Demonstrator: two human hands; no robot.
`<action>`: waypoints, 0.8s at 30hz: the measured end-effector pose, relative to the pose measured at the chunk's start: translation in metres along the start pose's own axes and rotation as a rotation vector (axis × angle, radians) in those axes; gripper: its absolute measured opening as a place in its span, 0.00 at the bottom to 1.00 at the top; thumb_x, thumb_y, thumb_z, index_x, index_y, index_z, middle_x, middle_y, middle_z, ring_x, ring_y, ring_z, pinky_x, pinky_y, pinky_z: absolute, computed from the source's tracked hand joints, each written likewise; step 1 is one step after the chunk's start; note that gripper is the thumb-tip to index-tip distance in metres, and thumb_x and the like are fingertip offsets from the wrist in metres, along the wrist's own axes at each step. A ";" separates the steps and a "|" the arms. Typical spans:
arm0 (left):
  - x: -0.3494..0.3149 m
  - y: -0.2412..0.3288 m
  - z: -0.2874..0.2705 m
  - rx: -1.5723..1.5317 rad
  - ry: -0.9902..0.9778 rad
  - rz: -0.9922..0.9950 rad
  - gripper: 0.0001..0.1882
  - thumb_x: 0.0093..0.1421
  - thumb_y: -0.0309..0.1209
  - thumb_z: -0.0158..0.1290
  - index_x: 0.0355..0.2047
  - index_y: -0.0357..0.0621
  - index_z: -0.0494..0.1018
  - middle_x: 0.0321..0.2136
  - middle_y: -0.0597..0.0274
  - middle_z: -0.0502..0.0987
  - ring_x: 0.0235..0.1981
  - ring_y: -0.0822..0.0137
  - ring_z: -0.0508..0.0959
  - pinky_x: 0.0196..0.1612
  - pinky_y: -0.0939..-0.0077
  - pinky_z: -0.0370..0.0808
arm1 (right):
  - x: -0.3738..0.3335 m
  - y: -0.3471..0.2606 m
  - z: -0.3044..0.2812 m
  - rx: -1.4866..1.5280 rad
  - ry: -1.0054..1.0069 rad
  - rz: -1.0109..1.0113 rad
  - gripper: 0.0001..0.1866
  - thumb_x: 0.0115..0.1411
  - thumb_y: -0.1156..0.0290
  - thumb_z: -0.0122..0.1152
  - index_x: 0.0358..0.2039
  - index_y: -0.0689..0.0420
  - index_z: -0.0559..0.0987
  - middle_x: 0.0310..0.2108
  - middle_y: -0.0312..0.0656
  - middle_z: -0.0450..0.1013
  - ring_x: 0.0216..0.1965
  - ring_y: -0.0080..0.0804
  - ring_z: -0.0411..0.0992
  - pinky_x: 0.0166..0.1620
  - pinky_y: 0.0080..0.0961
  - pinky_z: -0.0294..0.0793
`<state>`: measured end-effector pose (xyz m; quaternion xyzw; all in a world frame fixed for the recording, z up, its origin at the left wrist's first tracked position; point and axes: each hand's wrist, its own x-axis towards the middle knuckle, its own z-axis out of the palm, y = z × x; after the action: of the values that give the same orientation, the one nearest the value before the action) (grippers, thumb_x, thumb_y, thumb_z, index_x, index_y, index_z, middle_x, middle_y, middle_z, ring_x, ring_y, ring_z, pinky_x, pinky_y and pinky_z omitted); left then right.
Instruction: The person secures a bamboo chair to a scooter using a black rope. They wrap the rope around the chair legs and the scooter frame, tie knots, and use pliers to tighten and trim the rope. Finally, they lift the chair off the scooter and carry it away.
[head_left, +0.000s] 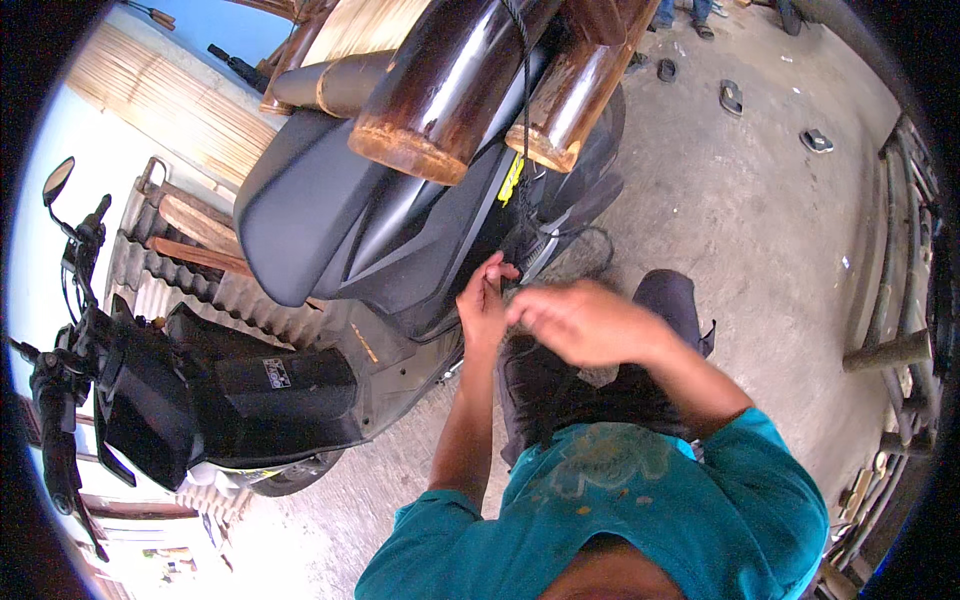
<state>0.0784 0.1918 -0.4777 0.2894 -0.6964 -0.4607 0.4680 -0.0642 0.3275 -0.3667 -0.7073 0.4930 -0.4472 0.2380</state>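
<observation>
My left hand (484, 302) is raised beside the lower rear side of a black scooter (330, 215), its fingers bent together. Whatever they pinch is too small to make out. Just right of it is my right hand (585, 322), its fingers curled toward the left hand and smeared by motion. A thin black cord (526, 120) runs down over dark varnished bamboo poles (430, 95) lying across the scooter's seat. Its slack part loops loosely beside the scooter, just above my hands. Whether either hand grips the cord is hidden.
The scooter's handlebar (75, 345) stands at the left, near corrugated sheets and planks (200, 235). Grey concrete floor (770, 240) stretches to the right, with loose sandals (732, 97) on it. A pole rack (890, 350) lines the right edge. Other people's feet (703, 30) show at the top.
</observation>
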 end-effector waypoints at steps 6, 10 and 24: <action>0.008 -0.005 0.005 -0.106 0.022 -0.054 0.16 0.68 0.32 0.43 0.46 0.32 0.73 0.29 0.61 0.79 0.31 0.75 0.75 0.40 0.79 0.73 | 0.038 0.093 -0.007 -0.305 0.694 -0.030 0.06 0.57 0.76 0.56 0.36 0.59 0.74 0.33 0.49 0.74 0.37 0.49 0.74 0.41 0.38 0.73; 0.009 0.000 0.003 0.004 0.022 -0.077 0.17 0.68 0.32 0.45 0.50 0.32 0.71 0.26 0.63 0.78 0.29 0.77 0.75 0.38 0.80 0.73 | 0.074 0.107 0.038 -0.111 0.916 0.090 0.08 0.57 0.76 0.57 0.39 0.59 0.75 0.31 0.49 0.74 0.36 0.44 0.75 0.39 0.34 0.73; 0.002 0.003 -0.003 0.096 0.012 -0.032 0.15 0.67 0.29 0.45 0.50 0.33 0.73 0.23 0.64 0.75 0.28 0.76 0.73 0.35 0.80 0.72 | 0.067 0.094 0.078 0.009 0.817 0.332 0.17 0.53 0.64 0.65 0.37 0.62 0.72 0.29 0.54 0.72 0.33 0.52 0.74 0.33 0.36 0.71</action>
<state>0.0801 0.1898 -0.4739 0.3256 -0.7100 -0.4325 0.4504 -0.0346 0.2205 -0.4506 -0.3828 0.6516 -0.6479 0.0952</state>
